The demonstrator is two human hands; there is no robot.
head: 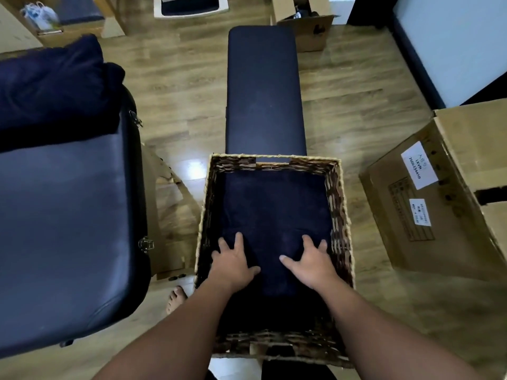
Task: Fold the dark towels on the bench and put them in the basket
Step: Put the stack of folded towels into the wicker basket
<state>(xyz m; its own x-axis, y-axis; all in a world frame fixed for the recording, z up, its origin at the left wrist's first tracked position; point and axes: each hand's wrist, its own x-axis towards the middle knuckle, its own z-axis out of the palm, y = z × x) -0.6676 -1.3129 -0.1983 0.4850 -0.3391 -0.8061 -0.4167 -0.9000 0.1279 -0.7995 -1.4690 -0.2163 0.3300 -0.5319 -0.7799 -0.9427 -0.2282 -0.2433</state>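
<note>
A woven wicker basket [340, 204] stands on the near end of a narrow black padded bench [263, 89]. Inside it lies a folded dark navy towel [274, 204] that fills the bottom. My left hand [233, 263] and my right hand [311, 263] both press flat on the near part of the towel, fingers spread. The far stretch of the bench top is bare. More dark towels [52, 86] lie piled on the far end of a wide black padded table at the left.
The wide black table [68, 229] stands left of the bench, with a strip of wooden floor between. An open cardboard box [439, 193] sits on the floor at the right. Another box [304, 20] stands beyond the bench's far end. A bare foot [175, 298] shows by the basket.
</note>
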